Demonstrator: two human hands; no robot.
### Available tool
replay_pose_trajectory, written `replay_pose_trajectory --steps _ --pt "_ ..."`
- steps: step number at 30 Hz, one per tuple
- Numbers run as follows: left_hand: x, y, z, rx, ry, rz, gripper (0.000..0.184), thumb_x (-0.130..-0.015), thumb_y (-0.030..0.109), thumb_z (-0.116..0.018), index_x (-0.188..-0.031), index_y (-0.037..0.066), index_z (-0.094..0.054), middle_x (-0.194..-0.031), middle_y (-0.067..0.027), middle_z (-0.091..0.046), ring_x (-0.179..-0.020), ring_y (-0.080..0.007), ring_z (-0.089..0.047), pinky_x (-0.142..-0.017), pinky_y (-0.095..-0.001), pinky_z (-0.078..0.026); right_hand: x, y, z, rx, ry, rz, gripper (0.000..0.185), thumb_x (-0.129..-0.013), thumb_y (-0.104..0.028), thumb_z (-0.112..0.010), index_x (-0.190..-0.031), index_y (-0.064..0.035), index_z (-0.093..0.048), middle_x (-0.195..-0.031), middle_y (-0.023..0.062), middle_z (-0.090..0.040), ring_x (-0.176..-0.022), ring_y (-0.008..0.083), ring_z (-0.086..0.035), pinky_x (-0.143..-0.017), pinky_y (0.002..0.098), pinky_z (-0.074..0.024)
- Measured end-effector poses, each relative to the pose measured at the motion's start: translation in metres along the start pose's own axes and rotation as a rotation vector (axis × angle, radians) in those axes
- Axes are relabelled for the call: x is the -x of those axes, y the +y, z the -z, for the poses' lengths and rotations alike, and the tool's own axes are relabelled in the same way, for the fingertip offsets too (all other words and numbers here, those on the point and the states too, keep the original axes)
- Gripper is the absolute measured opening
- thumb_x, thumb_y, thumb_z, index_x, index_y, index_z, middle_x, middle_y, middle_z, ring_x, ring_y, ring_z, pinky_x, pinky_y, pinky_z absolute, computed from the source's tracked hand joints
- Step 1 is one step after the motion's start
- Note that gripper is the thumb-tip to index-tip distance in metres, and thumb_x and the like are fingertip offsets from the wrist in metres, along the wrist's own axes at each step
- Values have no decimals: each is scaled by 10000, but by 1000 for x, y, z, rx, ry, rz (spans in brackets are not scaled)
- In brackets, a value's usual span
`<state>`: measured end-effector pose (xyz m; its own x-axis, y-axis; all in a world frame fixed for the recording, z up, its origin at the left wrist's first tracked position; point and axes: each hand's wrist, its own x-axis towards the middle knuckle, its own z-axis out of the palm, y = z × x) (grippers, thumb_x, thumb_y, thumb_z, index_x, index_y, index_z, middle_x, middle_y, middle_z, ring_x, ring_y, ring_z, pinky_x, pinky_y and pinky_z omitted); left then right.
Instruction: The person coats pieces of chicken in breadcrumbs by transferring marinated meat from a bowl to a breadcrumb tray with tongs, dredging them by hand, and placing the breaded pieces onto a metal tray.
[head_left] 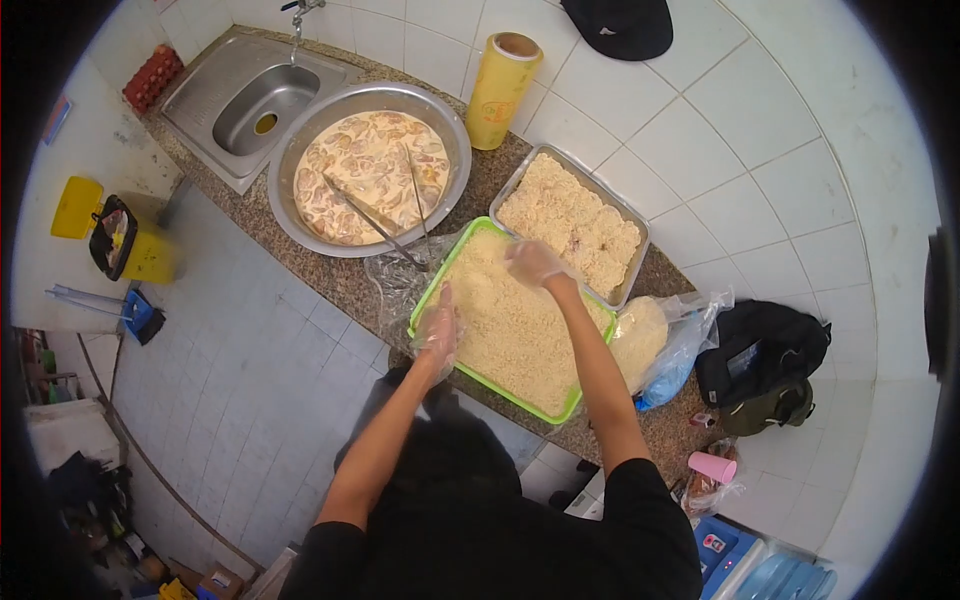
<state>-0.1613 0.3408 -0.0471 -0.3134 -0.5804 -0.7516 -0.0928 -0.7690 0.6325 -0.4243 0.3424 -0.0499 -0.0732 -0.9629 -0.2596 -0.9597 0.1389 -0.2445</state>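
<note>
A green-rimmed tray (520,345) full of pale crumbs lies on the granite counter in front of me. My left hand (437,330), in a clear plastic glove, is at the tray's left edge; its finger grip is unclear. My right hand (535,263), also gloved, is over the crumbs at the upper part of the tray, its fingers curled downward and their tips hidden. Behind it, a metal tray (570,215) holds crumb-coated pieces. A large metal bowl (455,150) to the left contains pieces in creamy liquid, with metal tongs (375,222) resting in it.
A sink (255,110) is at the far left of the counter (350,285). A yellow wrap roll (505,90) stands by the tiled wall. Right of the trays are a bag of crumbs (640,340), a black bag (765,350) and a pink cup (712,466).
</note>
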Motion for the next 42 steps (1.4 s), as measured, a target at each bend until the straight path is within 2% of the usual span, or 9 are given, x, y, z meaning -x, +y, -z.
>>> replay_pose_trajectory --steps 2,5,8,17,24,29,32,35,42 --pt "-7 -6 -4 102 -19 46 541 -990 615 -563 -737 137 -542 -582 33 -422 -452 -103 -374 -444 -292 -287 14 -6 13 -227 106 -105 248 -864 -112 -538 -1007 -32 -724 -963 233 -724 -960 376 -710 -871 453 -559" --pt "-4 -8 -14 15 -59 -27 515 -1025 552 -534 -758 112 -564 -588 24 -440 -455 -104 -390 -444 -299 -298 -11 -6 -23 -5 252 151 236 -867 -109 -550 -1003 -52 -734 -962 223 -728 -942 374 -716 -854 453 -562" --pt "11 7 -15 -158 -121 -72 480 -1053 474 -511 -803 75 -604 -598 10 -478 -459 -103 -411 -448 -303 -322 -27 0 -71 204 185 -7 231 -878 -97 -540 -973 -73 -749 -947 213 -734 -927 357 -723 -839 458 -564" --pt "1 5 1 -235 -89 -184 502 -1059 442 -515 -826 20 -654 -615 -42 -549 -487 -117 -479 -474 -320 -387 47 -21 48 -589 -40 -280 218 -840 -201 -701 -998 -64 -761 -851 124 -727 -827 244 -698 -784 384 -535" --pt "19 25 6 -417 87 -214 700 -1035 590 -476 -631 28 -582 -570 -62 -518 -537 -190 -517 -557 -391 -434 71 -25 -71 19 167 -55 203 -910 -189 -671 -1014 -37 -757 -903 195 -738 -828 277 -708 -780 391 -542" --pt "15 21 18 -690 165 -436 711 -1034 562 -460 -707 -33 -672 -668 -225 -639 -629 -401 -632 -651 -484 -485 118 -71 -70 -709 331 -137 198 -976 -176 -626 -886 -26 -720 -872 201 -710 -833 382 -678 -779 435 -539" --pt "4 9 31 -969 203 -648 654 -1028 508 -497 -745 -44 -703 -740 -285 -663 -728 -471 -661 -704 -518 -504 127 -92 -78 -706 442 -128 196 -986 -158 -604 -893 -25 -714 -886 199 -706 -849 405 -666 -787 445 -538" --pt "-1 -3 42 -1129 233 -733 594 -1024 458 -529 -737 -28 -715 -740 -274 -673 -746 -466 -674 -720 -525 -515 127 -99 -86 -483 397 -399 203 -983 -175 -602 -1025 -26 -733 -1032 206 -722 -978 388 -676 -861 424 -539" --pt "8 -6 46 -959 121 -624 548 -1023 409 -548 -703 1 -725 -683 -199 -695 -700 -419 -692 -693 -519 -527 125 -119 -62 -510 188 -244 372 -982 -313 -613 -1252 -63 -670 -1221 224 -676 -1149 394 -622 -979 454 -497"
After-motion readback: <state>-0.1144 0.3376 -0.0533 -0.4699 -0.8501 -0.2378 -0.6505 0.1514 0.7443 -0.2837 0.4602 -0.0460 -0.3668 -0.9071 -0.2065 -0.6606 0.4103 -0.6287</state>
